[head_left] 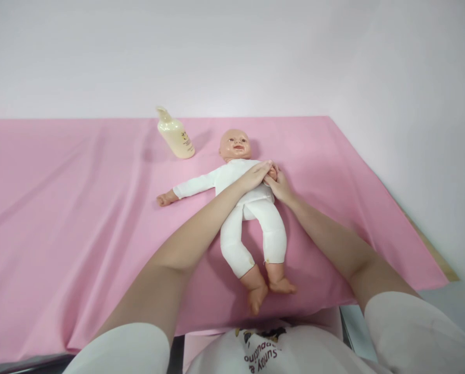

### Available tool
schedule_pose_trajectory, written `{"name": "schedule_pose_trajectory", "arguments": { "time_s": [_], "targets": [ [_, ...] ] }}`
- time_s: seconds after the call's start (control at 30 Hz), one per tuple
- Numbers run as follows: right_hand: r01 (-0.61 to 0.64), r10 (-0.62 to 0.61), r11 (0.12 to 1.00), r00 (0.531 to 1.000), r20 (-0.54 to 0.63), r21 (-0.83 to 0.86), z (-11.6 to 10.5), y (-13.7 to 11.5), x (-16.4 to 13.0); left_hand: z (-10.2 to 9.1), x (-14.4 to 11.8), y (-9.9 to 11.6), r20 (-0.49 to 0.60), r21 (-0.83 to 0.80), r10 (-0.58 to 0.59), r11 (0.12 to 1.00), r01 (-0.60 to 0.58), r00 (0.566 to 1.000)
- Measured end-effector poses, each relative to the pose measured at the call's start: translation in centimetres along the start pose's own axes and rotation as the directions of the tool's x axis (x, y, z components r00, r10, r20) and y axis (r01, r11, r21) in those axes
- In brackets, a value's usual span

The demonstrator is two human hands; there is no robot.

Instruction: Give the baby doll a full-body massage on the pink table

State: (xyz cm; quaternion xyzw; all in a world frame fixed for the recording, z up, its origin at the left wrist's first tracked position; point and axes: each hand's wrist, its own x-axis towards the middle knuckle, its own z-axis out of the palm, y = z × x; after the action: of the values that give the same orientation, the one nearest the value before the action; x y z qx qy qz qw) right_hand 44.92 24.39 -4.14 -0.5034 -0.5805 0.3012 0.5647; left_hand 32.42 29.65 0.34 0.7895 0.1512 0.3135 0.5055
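Observation:
A baby doll (pixel 232 179) with a white cloth body lies on its back, its head pointing away from me. My left hand (pixel 257 174) reaches across the doll's chest, fingers pressed together against the doll's small hand (pixel 271 173). From the other side, my right hand (pixel 282 186) is closed round that same doll hand, so it sits between my two hands. My fingers partly hide the doll's arm there. The doll's other arm (pixel 195 185) stretches out to the left on the cloth.
A pale yellow pump bottle (pixel 176 138) stands beyond the doll's outstretched arm, left of its head. Pink cloth (pixel 80 208) with several creases covers the table. A plain white wall (pixel 201 57) rises behind. The table's front edge is close to my body.

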Motion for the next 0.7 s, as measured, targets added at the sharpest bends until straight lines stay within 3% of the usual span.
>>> {"name": "schedule_pose_trajectory", "arguments": {
  "time_s": [0.3, 0.4, 0.7],
  "targets": [
    [-0.031, 0.031, 0.999, 0.999, 0.012, 0.040, 0.29, 0.13, -0.06, 0.07, 0.09, 0.00, -0.029, -0.019, -0.043, 0.999, 0.042, 0.999],
    [-0.028, 0.028, 1.000, 0.999, 0.026, 0.003, 0.38, 0.26, 0.03, 0.05, -0.04, 0.28, -0.009, -0.006, -0.085, 0.996, 0.085, 0.996],
    [0.036, -0.032, 0.995, 0.999, 0.039, -0.092, 0.34, 0.86, 0.55, 0.15, -0.18, 0.88, 0.020, 0.030, -0.068, 0.997, 0.067, 0.997]
  ]
}}
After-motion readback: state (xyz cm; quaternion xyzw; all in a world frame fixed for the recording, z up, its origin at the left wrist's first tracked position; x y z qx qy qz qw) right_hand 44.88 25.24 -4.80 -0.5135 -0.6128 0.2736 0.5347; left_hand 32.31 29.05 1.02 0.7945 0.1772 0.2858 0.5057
